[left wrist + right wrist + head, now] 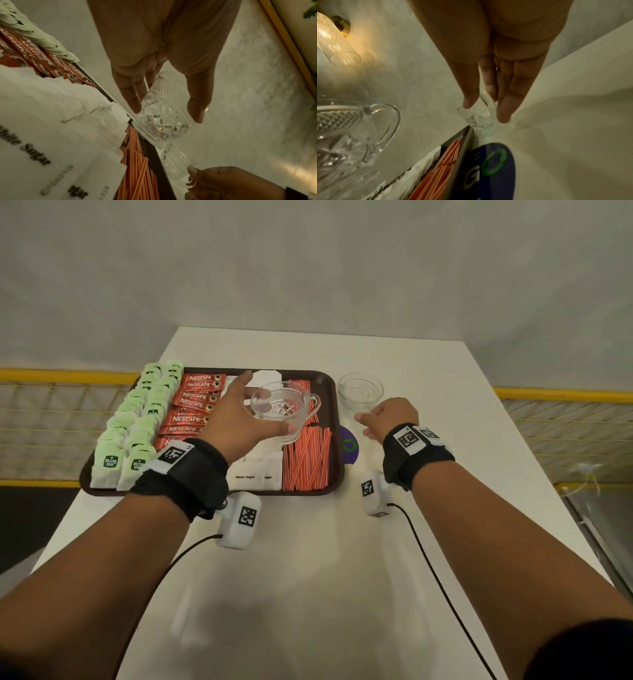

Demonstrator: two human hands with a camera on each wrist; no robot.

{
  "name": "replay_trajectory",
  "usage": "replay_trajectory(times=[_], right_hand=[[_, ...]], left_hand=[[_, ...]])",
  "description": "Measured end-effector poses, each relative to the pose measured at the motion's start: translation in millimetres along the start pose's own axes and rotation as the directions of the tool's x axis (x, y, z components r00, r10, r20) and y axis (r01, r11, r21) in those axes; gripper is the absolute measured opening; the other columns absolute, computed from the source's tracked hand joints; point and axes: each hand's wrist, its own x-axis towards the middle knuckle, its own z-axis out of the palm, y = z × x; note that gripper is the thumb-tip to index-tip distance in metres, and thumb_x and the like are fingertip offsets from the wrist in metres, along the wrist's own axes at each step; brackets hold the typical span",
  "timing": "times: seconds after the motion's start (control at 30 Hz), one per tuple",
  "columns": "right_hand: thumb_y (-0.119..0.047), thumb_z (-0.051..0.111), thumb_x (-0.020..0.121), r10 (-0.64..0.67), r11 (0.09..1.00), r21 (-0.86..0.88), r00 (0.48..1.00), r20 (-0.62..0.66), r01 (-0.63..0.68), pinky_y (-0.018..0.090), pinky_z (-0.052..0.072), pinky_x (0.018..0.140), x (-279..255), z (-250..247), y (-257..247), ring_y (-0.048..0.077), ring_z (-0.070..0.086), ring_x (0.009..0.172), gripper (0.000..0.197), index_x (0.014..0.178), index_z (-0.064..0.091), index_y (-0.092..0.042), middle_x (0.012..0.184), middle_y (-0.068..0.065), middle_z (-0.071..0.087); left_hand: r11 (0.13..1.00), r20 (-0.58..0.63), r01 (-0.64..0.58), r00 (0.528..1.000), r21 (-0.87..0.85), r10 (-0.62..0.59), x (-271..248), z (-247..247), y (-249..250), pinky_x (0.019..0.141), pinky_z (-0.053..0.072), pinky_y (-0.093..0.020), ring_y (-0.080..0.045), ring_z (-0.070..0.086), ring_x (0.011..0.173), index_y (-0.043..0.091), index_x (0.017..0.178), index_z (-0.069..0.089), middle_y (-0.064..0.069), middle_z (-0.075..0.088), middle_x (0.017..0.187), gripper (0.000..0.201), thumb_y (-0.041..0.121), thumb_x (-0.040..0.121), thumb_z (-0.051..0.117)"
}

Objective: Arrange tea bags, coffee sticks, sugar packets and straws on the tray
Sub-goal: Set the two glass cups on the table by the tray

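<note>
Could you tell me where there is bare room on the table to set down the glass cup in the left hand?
The tray is packed. Bare tabletop lies between tray and near edge, and behind the second cup. The purple disc crowds the tray's right side.

Pretty plain room honestly: a white rectangular table (394, 364) up against a pale grey marbled wall (308, 261), yellow metal railing (561, 394) on both sides, and a glowing glass wall lamp (335, 44) casting warm light.
</note>
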Motion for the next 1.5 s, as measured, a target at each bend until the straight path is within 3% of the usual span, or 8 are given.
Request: replay_trajectory(times=[0.17, 0.3, 0.37, 0.53, 0.83, 1.03, 1.2, 1.5], right_hand=[[-0.041, 0.059, 0.091, -0.167, 0.974, 0.132, 0.977, -0.133, 0.184, 0.04, 0.054, 0.086, -29.2, -30.0, 12.0, 0.022, 0.07, 0.082, 0.03, 0.097, 0.068, -0.013, 0.094, 0.003, 0.072], [-0.027, 0.061, 0.094, -0.382, 0.879, 0.377, 0.904, 0.191, 0.292, 0.027, 0.058, 0.079, -75.0, -52.9, 23.4, 0.011, 0.07, 0.083, 0.032, 0.125, 0.061, -0.017, 0.107, -0.007, 0.065], [-0.023, 0.06, 0.095, -0.411, 0.868, 0.4, 0.879, 0.242, 0.295, 0.029, 0.058, 0.08, -85.0, -54.1, 35.9, 0.014, 0.071, 0.086, 0.028, 0.121, 0.063, -0.014, 0.107, -0.003, 0.066], [-0.008, 0.059, 0.094, -0.302, 0.822, 0.543, 0.939, 0.164, 0.17, 0.036, 0.059, 0.079, -94.0, -54.6, 69.3, 0.024, 0.073, 0.08, 0.014, 0.1, 0.064, 0.004, 0.094, 0.017, 0.071], [-0.017, 0.062, 0.093, -0.119, 0.791, 0.605, 0.993, 0.003, 0.093, 0.03, 0.059, 0.076, -106.4, -12.0, 78.1, 0.017, 0.073, 0.072, 0.014, 0.088, 0.061, -0.005, 0.081, 0.01, 0.069], [-0.021, 0.062, 0.093, -0.071, 0.802, 0.591, 0.996, -0.045, 0.084, 0.022, 0.057, 0.071, -107.2, 5.3, 64.0, 0.013, 0.072, 0.072, 0.013, 0.09, 0.06, -0.008, 0.086, 0.01, 0.072], [-0.023, 0.064, 0.092, -0.071, 0.817, 0.569, 0.996, -0.058, 0.092, 0.041, 0.059, 0.078, -104.1, 17.1, 55.8, 0.013, 0.072, 0.068, 0.016, 0.081, 0.055, -0.015, 0.074, -0.003, 0.066], [-0.027, 0.063, 0.092, -0.085, 0.84, 0.536, 0.996, -0.024, 0.085, 0.043, 0.059, 0.079, -104.3, 25.9, 52.5, 0.014, 0.072, 0.072, 0.016, 0.084, 0.055, -0.015, 0.075, -0.004, 0.064]], left_hand=[[0.999, 0.182, -0.029, 0.983, 0.029, 0.023, -2.8, 9.8, 18.5, 0.09, 0.046, -0.026, -0.015, 0.056, 0.117, 0.022, 0.153, 0.023, 0.007, 0.054, 0.133, 0.111, 0.019, 0.066, 0.09], [0.998, 0.389, -0.065, 0.919, -0.004, 0.061, -6.8, 27.7, 34.7, 0.101, 0.046, -0.027, -0.011, 0.056, 0.12, 0.022, 0.155, 0.018, 0.007, 0.052, 0.137, 0.114, 0.009, 0.067, 0.088], [0.996, 0.495, -0.05, 0.865, -0.07, 0.078, -7.2, 40.3, 39.2, 0.096, 0.047, -0.016, -0.002, 0.058, 0.117, 0.022, 0.155, 0.017, 0.011, 0.054, 0.134, 0.114, 0.002, 0.067, 0.086], [0.982, 0.634, 0.018, 0.766, -0.188, 0.108, -4.6, 69.1, 40.2, 0.098, 0.05, -0.025, -0.007, 0.055, 0.126, 0.025, 0.156, 0.014, 0.007, 0.05, 0.145, 0.114, -0.002, 0.07, 0.083], [0.988, 0.449, -0.03, 0.888, -0.154, 0.097, -1.8, 93.9, 25.5, 0.094, 0.053, -0.022, -0.011, 0.068, 0.106, 0.017, 0.118, 0.067, 0.001, 0.073, 0.112, 0.046, 0.006, 0.076, 0.081], [0.988, 0.418, -0.063, 0.901, -0.139, 0.116, -1.0, 91.7, 18.7, 0.096, 0.051, -0.022, -0.007, 0.066, 0.11, 0.016, 0.125, 0.067, 0.006, 0.072, 0.117, 0.041, 0.009, 0.085, 0.074], [0.99, 0.433, -0.07, 0.894, -0.125, 0.118, -3.7, 88.1, 17.7, 0.088, 0.048, -0.008, 0.004, 0.063, 0.108, 0.018, 0.127, 0.064, 0.011, 0.069, 0.117, 0.039, 0.006, 0.09, 0.068], [0.989, 0.432, -0.021, 0.898, -0.15, 0.084, -1.4, 87.4, 7.8, 0.085, 0.049, -0.008, 0.003, 0.063, 0.109, 0.016, 0.135, 0.057, 0.008, 0.067, 0.124, 0.05, 0.007, 0.087, 0.07]])
